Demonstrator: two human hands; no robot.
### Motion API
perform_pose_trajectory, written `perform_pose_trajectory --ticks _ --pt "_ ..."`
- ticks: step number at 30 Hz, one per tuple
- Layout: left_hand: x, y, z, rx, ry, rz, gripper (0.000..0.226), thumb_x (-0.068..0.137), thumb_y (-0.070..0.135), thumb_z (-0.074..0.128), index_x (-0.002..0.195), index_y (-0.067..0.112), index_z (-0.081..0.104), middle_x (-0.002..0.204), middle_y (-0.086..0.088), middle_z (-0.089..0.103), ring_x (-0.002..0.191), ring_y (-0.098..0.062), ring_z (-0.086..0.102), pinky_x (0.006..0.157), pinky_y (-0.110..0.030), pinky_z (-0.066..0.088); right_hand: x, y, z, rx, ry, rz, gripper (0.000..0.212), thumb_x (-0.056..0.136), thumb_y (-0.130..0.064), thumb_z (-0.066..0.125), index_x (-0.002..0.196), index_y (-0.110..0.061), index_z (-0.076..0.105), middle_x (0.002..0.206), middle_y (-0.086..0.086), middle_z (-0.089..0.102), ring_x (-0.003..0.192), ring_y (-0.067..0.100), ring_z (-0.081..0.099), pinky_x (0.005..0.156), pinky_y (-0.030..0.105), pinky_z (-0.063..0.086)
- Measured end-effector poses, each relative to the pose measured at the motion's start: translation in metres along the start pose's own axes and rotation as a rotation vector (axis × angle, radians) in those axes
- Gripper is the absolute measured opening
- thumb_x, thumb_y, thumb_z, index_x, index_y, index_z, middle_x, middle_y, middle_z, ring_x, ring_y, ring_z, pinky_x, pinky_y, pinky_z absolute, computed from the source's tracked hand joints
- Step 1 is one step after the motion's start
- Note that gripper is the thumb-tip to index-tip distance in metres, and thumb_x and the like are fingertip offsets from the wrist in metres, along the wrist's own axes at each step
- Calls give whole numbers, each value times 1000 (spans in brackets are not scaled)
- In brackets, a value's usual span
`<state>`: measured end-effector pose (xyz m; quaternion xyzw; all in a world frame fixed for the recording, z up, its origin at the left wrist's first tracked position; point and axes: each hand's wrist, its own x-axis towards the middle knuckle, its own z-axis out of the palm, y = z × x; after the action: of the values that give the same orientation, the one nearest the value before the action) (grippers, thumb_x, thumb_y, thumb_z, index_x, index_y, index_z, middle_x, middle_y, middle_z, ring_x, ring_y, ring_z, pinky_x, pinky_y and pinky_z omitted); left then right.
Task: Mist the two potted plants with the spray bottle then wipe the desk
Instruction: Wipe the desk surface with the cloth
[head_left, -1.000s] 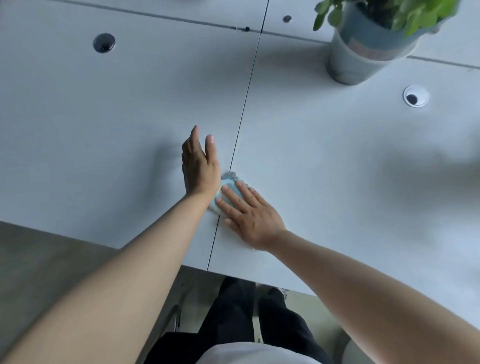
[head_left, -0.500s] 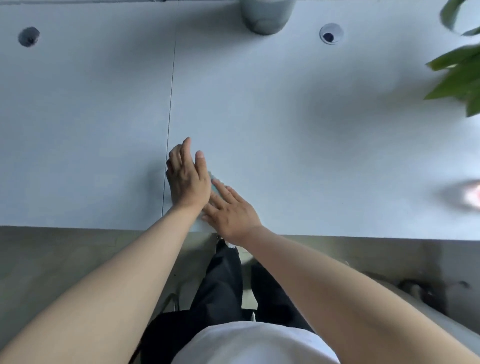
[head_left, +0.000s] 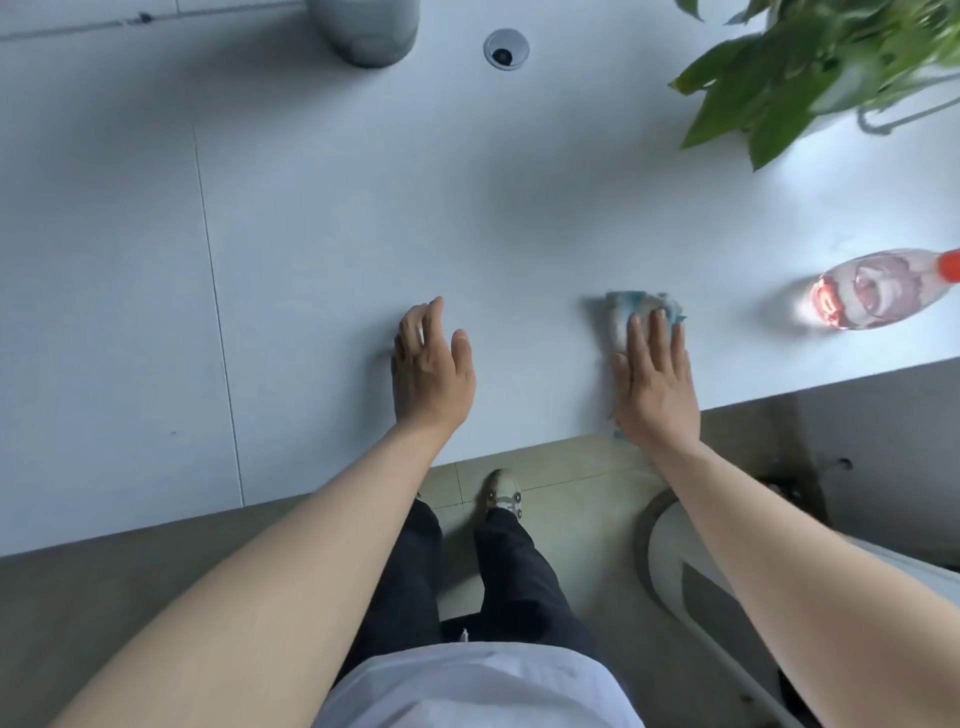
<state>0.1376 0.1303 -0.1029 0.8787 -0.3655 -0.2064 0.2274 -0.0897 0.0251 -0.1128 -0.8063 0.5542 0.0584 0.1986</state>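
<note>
Right hand (head_left: 655, 379) has slid the cloth (head_left: 631, 312) away from the resting, loosely open left hand (head_left: 432, 369), its fingers (head_left: 655, 332) flat on it; another sweep could topple the spray bottle (head_left: 872, 291) just beyond them.

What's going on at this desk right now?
A person is wiping the desk. Their right hand presses a blue cloth flat near the front edge, while the left hand rests open on the surface. The spray bottle stands to the right, beside a leafy plant.
</note>
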Motion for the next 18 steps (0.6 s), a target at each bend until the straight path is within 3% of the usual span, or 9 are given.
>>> perform_pose_trajectory --ticks 3,5,7,10,13,16,18 --pt "10 -25 -19 9 99 -78 57 90 36 27 138 8 43 142 -12 42 131 -31 40 106 -42 34 3 8 -2 -6 -3 156 56 106 -39 17 158 -20 6 166 5 -8 152 28 -12 123 36 -6" --pt "19 -53 -39 26 177 -135 58 91 37 26 137 7 44 145 -13 41 134 -31 39 108 -42 32 1 -19 7 -52 -38 123 59 104 -43 10 158 -21 1 165 7 -11 151 30 -14 124 40 -5" --pt "25 -76 -55 31 207 -170 59 93 38 23 140 7 42 149 -13 38 138 -31 35 113 -43 28 -7 -60 21 -118 -89 -73 60 101 -48 3 156 -25 -2 165 7 -9 151 30 -15 124 42 0" --pt "35 -107 -75 -2 241 -204 63 95 42 20 143 5 38 152 -13 36 141 -29 33 115 -42 26 -18 -145 45 -160 -147 -403 57 104 -45 13 155 -21 21 162 6 18 150 34 8 120 44 15" --pt "49 -132 -98 -78 296 -233 67 94 45 18 145 4 35 152 -14 35 141 -26 33 116 -36 25 -7 -231 65 -193 -226 -644 52 104 -46 15 153 -30 23 161 4 29 149 37 19 122 46 19" --pt "63 -144 -117 -126 322 -253 69 92 47 16 147 8 32 155 -12 30 144 -22 27 115 -28 19 11 -301 78 -204 -281 -778 56 103 -42 24 156 -34 9 165 4 12 152 36 3 121 40 0" --pt "72 -146 -127 -140 344 -229 67 92 45 19 145 7 34 153 -13 32 143 -23 28 115 -29 20 27 -338 82 -199 -310 -752 63 102 -38 29 156 -32 -3 166 3 -3 152 32 -10 122 37 -6"
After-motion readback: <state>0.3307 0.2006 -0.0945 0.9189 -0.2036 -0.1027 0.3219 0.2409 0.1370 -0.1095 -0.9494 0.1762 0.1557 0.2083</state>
